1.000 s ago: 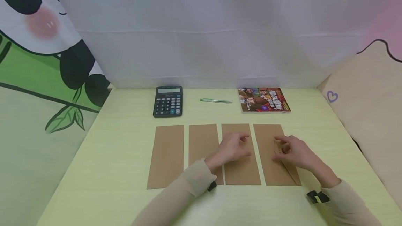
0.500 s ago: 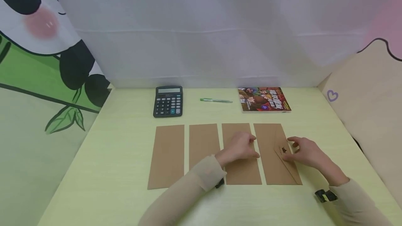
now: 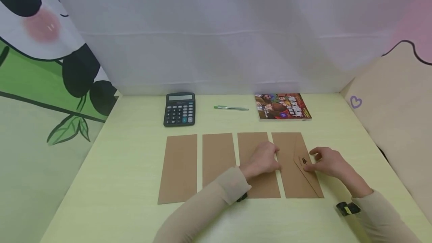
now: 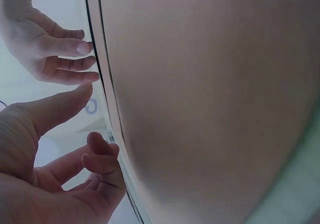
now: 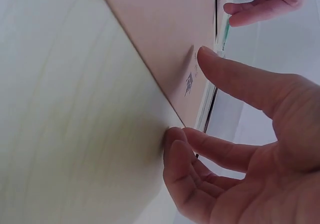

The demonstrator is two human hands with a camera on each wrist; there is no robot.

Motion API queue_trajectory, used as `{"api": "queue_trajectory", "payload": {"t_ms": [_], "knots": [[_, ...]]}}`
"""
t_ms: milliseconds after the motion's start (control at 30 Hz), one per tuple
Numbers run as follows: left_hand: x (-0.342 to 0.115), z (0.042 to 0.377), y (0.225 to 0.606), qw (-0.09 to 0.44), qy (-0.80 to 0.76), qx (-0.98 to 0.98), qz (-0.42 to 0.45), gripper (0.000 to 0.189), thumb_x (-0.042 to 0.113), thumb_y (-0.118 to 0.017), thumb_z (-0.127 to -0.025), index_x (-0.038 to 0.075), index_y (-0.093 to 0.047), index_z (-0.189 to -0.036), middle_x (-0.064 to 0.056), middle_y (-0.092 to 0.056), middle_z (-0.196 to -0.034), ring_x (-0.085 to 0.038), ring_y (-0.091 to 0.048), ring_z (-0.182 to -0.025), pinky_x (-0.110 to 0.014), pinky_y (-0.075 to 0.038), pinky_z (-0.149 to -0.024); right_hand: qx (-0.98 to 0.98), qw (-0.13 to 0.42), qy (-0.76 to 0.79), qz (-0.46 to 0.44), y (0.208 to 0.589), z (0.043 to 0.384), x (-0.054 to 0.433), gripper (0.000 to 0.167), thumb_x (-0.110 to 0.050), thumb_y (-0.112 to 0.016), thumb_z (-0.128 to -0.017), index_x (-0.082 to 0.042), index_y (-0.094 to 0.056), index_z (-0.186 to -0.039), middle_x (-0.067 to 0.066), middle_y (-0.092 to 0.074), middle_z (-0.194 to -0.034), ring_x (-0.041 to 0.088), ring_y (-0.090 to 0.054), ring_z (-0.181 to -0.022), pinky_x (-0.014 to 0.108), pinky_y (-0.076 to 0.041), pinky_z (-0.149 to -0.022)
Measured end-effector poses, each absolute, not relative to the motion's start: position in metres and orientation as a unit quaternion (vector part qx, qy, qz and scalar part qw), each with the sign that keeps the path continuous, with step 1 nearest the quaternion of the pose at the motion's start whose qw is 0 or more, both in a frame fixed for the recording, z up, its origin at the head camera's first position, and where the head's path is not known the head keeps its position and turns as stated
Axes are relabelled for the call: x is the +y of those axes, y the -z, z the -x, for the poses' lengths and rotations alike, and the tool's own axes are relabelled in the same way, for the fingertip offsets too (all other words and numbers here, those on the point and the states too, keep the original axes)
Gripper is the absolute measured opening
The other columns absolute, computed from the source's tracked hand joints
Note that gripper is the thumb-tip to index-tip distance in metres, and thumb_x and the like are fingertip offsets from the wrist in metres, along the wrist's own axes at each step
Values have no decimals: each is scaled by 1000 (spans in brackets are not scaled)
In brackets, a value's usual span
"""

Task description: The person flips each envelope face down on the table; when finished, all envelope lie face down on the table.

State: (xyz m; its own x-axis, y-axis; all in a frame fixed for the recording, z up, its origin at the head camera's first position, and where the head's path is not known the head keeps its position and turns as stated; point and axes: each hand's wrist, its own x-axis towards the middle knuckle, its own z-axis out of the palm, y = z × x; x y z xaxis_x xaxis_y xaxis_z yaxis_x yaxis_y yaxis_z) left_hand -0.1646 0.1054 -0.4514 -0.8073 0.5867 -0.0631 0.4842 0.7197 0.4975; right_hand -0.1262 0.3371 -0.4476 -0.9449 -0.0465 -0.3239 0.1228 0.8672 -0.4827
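Note:
A brown paper envelope [image 3: 287, 171] with a pointed flap and a small dark printed mark lies at the right end of a row of brown envelopes. My right hand [image 3: 330, 163] is at its right edge; in the right wrist view the thumb [image 5: 235, 76] hovers at or touches the flap near the mark, and the bent fingertips meet the table by the edge. My left hand [image 3: 263, 157] spans the neighbouring envelope [image 3: 258, 188], its fingertips by the gap at the right envelope's left edge. In the left wrist view the left hand's thumb [image 4: 60, 106] and fingers stand apart.
Two more brown envelopes [image 3: 179, 168] lie flat to the left. Behind the row are a black calculator [image 3: 180, 110], a green pen [image 3: 231, 108] and a colourful book [image 3: 282, 107]. A white cloth [image 3: 219, 48] hangs at the table's back edge.
My left hand has moved right, over the third envelope to its right edge. My right hand has shifted right, off the right envelope's flap to its right edge, uncovering the printed mark.

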Motion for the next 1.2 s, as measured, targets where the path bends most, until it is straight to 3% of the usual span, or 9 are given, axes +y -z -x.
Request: {"api": "queue_trajectory", "payload": {"t_ms": [100, 167, 367, 500, 767, 933, 1200], "knots": [[104, 165, 455, 107, -233, 925, -281, 27, 23, -86, -67, 9, -63, -74, 5, -45, -67, -10, -41, -64, -19, -33, -58, 951, 171, 259, -23, 448, 127, 336, 83, -46, -83, -68, 12, -52, -119, 23, -59, -98, 34, -56, -84, 42, -49, -66], [104, 166, 457, 108, -232, 926, -276, 28, 23, -86, -67, 9, -61, -71, 5, -41, -65, -10, -38, -63, -19, -31, -57, 949, 176, 261, -27, 447, 127, 335, 83, -45, -83, -68, 12, -51, -120, 23, -59, -97, 33, -56, -84, 43, -49, -66], [103, 167, 460, 120, -246, 923, -272, 50, 16, -84, -67, 11, -36, -52, 4, -15, -58, -10, -22, -49, -22, -19, -44, 944, 189, 270, -33, 443, 126, 333, 85, -44, -83, -69, 13, -49, -122, 25, -59, -99, 33, -57, -84, 43, -49, -66], [105, 165, 460, 115, -230, 925, -281, 48, 9, -80, -65, 12, -34, -51, 3, -22, -62, -11, -23, -52, -22, -20, -43, 938, 198, 283, -41, 439, 126, 332, 86, -43, -84, -69, 14, -48, -123, 25, -59, -99, 27, -59, -78, 40, -50, -64], [110, 159, 454, 103, -194, 931, -292, 32, 5, -73, -64, 10, -45, -51, 1, -44, -71, -13, -38, -59, -22, -31, -45, 928, 210, 302, -65, 439, 127, 332, 86, -40, -84, -70, 15, -46, -124, 28, -58, -102, 23, -61, -73, 37, -52, -63], [113, 158, 454, 109, -174, 937, -284, 26, 7, -73, -67, 10, -51, -54, 2, -47, -76, -12, -43, -61, -21, -36, -49, 920, 212, 321, -71, 438, 125, 332, 88, -40, -84, -70, 15, -44, -126, 29, -57, -104, 24, -61, -76, 38, -53, -65], [115, 156, 452, 108, -153, 939, -288, 22, 7, -74, -69, 11, -54, -60, 2, -47, -79, -11, -44, -65, -20, -37, -49, 911, 203, 355, -52, 438, 121, 335, 88, -41, -82, -73, 16, -44, -127, 16, -59, -95, 23, -57, -79, 35, -50, -65]]}}
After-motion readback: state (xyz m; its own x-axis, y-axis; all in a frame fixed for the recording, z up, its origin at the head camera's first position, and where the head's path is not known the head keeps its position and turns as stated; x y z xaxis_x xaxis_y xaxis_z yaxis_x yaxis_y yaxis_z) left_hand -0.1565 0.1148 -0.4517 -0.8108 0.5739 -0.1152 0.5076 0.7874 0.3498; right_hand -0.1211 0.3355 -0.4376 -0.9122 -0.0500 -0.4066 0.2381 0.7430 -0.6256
